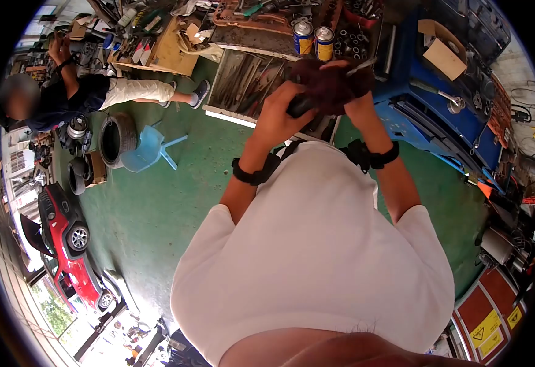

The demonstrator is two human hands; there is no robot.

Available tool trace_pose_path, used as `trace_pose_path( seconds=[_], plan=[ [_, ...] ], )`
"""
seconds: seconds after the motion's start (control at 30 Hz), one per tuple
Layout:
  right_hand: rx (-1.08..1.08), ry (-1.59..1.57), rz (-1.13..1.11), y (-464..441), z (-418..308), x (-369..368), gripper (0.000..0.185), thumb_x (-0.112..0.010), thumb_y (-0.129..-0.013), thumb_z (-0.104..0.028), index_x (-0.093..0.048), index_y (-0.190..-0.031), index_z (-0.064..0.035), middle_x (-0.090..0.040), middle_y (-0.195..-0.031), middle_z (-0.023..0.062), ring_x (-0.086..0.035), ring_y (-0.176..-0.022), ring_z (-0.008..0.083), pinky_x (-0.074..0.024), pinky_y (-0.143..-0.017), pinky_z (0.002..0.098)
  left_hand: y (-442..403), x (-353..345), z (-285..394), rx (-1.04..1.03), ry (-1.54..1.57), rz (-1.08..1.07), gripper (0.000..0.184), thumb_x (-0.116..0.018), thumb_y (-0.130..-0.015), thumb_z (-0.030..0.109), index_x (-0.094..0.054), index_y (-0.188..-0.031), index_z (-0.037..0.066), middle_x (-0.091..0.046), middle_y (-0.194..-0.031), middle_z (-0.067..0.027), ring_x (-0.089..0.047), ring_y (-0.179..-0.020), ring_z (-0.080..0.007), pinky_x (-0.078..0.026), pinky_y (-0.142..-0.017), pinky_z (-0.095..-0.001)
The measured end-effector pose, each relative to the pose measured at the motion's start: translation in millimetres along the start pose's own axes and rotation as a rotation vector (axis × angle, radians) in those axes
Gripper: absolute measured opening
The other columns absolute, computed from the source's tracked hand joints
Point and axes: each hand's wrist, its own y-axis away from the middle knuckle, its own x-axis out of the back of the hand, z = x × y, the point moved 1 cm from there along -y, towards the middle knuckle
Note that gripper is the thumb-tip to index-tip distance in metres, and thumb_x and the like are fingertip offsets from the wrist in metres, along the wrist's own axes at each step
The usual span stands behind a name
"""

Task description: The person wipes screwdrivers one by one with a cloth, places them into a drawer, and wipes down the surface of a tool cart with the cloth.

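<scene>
In front of a plain white T-shirt [316, 244], a crumpled dark maroon cloth [328, 85] is held raised between two bare hands. A dark, smooth object [298, 107] at the cloth's lower left is gripped by the left hand [279, 116], thumb and fingers curled around it. The right side of the cloth is clasped by the right hand [358, 110], its fingers partly covered by the folds. At the upper right of the bundle, a slim silvery metal piece [363, 65] is left exposed; its long axis is slanted, and its free end is pointed up and rightward, toward a blue tool chest [409, 58]. Whether it is joined to the dark object cannot be told, since the middle is hidden by the cloth.

Beneath the hands, the space before the tabletop [249, 41] is taken up by an open, pale-fronted drawer [234, 118] filled with long tools. On the cluttered tabletop, two blue-and-yellow spray cans [303, 43] are stood side by side, near the cloth. On the right, an open brown cardboard box [448, 58] is carried by the chest.

Farther left, a light-blue plastic stool [142, 156] and a black rubber tyre [117, 140] are set on the green floor [163, 214], near another person [90, 92]; beyond, a red car [74, 263] is seen
</scene>
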Motion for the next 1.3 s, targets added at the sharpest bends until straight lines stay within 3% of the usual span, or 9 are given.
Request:
trace_pose_path(
  seconds=[0.23, 0.4, 0.53, 0.6, 0.73, 0.87, 0.97, 1.17, 1.3],
  plan=[
    [-0.198, -0.534, 0.385, 9, -7, 29, 0.039, -0.072, -0.089, -0.016, -0.056, -0.122, -0.0023, -0.064, -0.115, 0.0063, -0.062, -0.105, 0.0165, -0.0485, -0.096, 0.0310, 4, 10, 5, -0.006, 0.082, -0.024, 0.042, -0.080, -0.077, 0.008, -0.063, -0.115, 0.003, -0.065, -0.101, -0.0136, -0.066, -0.090, -0.0295, -0.052, -0.077, -0.0340],
    [-0.018, 0.173, 0.022, 12, -16, 5, 0.037, -0.069, -0.088, -0.015, -0.059, -0.120, -0.0014, -0.064, -0.115, 0.0087, -0.061, -0.106, 0.0172, -0.0488, -0.097, 0.0319, 4, -4, 4, 0.109, 0.171, -0.056, 0.045, -0.082, -0.076, 0.008, -0.065, -0.117, 0.002, -0.066, -0.096, -0.0107, -0.064, -0.084, -0.0207, -0.051, -0.078, -0.0316],
    [-0.004, 0.077, 0.070, 24, -14, 24, 0.033, -0.064, -0.088, -0.008, -0.060, -0.120, -0.0012, -0.064, -0.116, 0.0098, -0.061, -0.108, 0.0170, -0.0481, -0.098, 0.0326, 1, 5, 13, 0.023, -0.015, -0.069, 0.044, -0.082, -0.076, 0.012, -0.066, -0.116, 0.001, -0.066, -0.088, -0.0128, -0.063, -0.080, -0.0253, -0.051, -0.077, -0.0333],
    [-0.227, -0.195, 0.321, 30, -10, 41, 0.032, -0.060, -0.091, -0.004, -0.059, -0.122, -0.0017, -0.063, -0.120, 0.0108, -0.060, -0.111, 0.0176, -0.0469, -0.100, 0.0339, 3, 7, 2, -0.007, -0.075, -0.088, 0.044, -0.082, -0.075, 0.015, -0.067, -0.114, 0.001, -0.067, -0.092, -0.0161, -0.064, -0.081, -0.0291, -0.051, -0.077, -0.0352],
    [-0.181, -0.155, 0.329, 42, -11, 60, 0.031, -0.059, -0.094, -0.006, -0.059, -0.125, -0.0039, -0.064, -0.120, 0.0102, -0.061, -0.110, 0.0189, -0.0477, -0.099, 0.0351, 17, 8, -8, 0.021, -0.018, -0.190, 0.043, -0.082, -0.076, 0.017, -0.067, -0.114, 0.003, -0.070, -0.100, -0.0173, -0.065, -0.083, -0.0302, -0.051, -0.078, -0.0360],
    [-0.013, -0.572, 0.738, 70, -42, 171, 0.046, -0.061, -0.097, -0.026, -0.050, -0.135, -0.0030, -0.056, -0.134, 0.0120, -0.058, -0.119, 0.0245, -0.0467, -0.104, 0.0414, 74, 16, -59, 0.304, -0.034, -0.373, 0.044, -0.079, -0.083, 0.021, -0.064, -0.118, 0.000, -0.071, -0.098, -0.0161, -0.067, -0.083, -0.0267, -0.052, -0.076, -0.0354],
    [-0.106, -0.204, 1.010, 102, -81, 231, 0.055, -0.059, -0.097, -0.033, -0.044, -0.142, -0.0036, -0.050, -0.141, 0.0127, -0.053, -0.125, 0.0264, -0.0431, -0.108, 0.0430, 136, 14, -145, 0.579, 0.115, -0.201, 0.043, -0.075, -0.088, 0.026, -0.061, -0.116, -0.003, -0.071, -0.090, -0.0142, -0.068, -0.078, -0.0217, -0.052, -0.071, -0.0347],
    [-0.130, -0.210, 0.751, 185, -28, 264, 0.052, -0.062, -0.096, -0.029, -0.047, -0.140, -0.0054, -0.054, -0.136, 0.0086, -0.052, -0.125, 0.0263, -0.0416, -0.107, 0.0386, 161, 23, -269, 0.807, 0.006, 0.088, 0.047, -0.076, -0.086, 0.036, -0.060, -0.111, 0.000, -0.069, -0.081, -0.0108, -0.067, -0.068, -0.0237, -0.052, -0.058, -0.0388],
    [-0.594, 0.490, 0.618, 196, -13, 183, 0.054, -0.070, -0.089, -0.018, -0.049, -0.137, -0.0033, -0.058, -0.129, 0.0066, -0.055, -0.117, 0.0193, -0.0435, -0.102, 0.0342, 145, 35, -309, 0.884, -0.213, 0.023, 0.053, -0.077, -0.083, 0.041, -0.059, -0.110, -0.001, -0.068, -0.075, -0.0116, -0.066, -0.063, -0.0247, -0.050, -0.057, -0.0378]
  ],
)
